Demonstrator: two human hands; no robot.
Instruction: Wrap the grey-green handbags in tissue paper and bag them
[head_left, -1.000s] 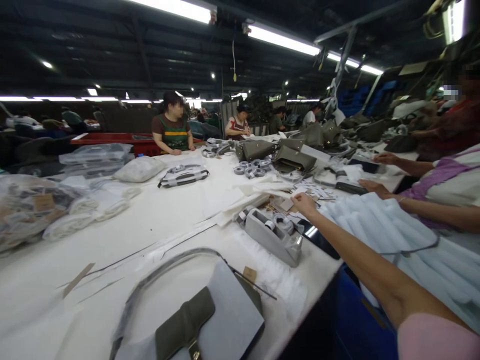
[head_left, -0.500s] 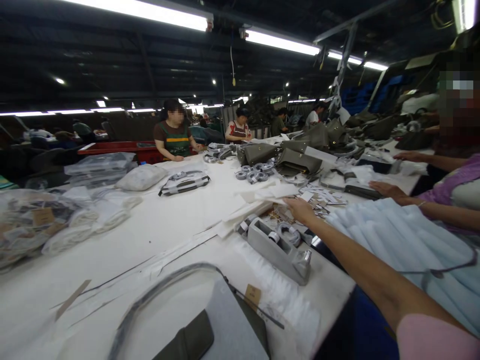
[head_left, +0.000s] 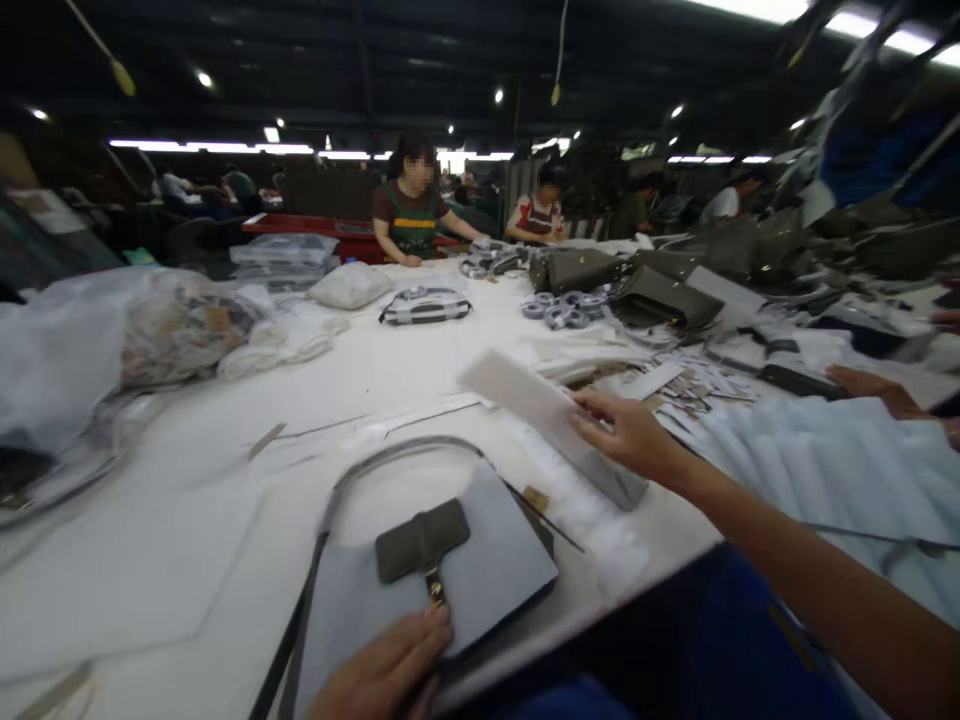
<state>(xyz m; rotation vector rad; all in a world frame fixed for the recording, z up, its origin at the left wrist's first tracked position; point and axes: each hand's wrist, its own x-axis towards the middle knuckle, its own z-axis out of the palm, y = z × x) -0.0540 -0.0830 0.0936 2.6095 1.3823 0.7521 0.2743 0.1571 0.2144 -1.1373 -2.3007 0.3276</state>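
A handbag (head_left: 487, 565) lies on the table in front of me, its face under a pale grey cover sheet. Its wrapped handle (head_left: 409, 443) arches away from me. An olive flap tab (head_left: 424, 540) with a gold-coloured clasp (head_left: 435, 588) rests on top. At the clasp's lower end, my left hand (head_left: 394, 660) is closed on the tab, with part of the hand cut off by the frame. My right hand (head_left: 626, 435) pinches a thin white sheet (head_left: 525, 392), held up over the grey tape dispenser (head_left: 619, 482), which it partly hides.
Loose paper tags (head_left: 705, 390) lie beyond my right hand. Olive bags (head_left: 667, 300) and wrapped coils (head_left: 566, 308) sit further back. Pale blue padded sheets (head_left: 840, 450) are at the right, near another person's hand (head_left: 874, 390). Plastic-bagged goods (head_left: 180, 330) stand left. A co-worker (head_left: 412, 215) is across the table.
My right hand has lifted the white sheet off the pile and brought it nearer the bag. My left hand has come into view at the clasp. The view has turned left and down.
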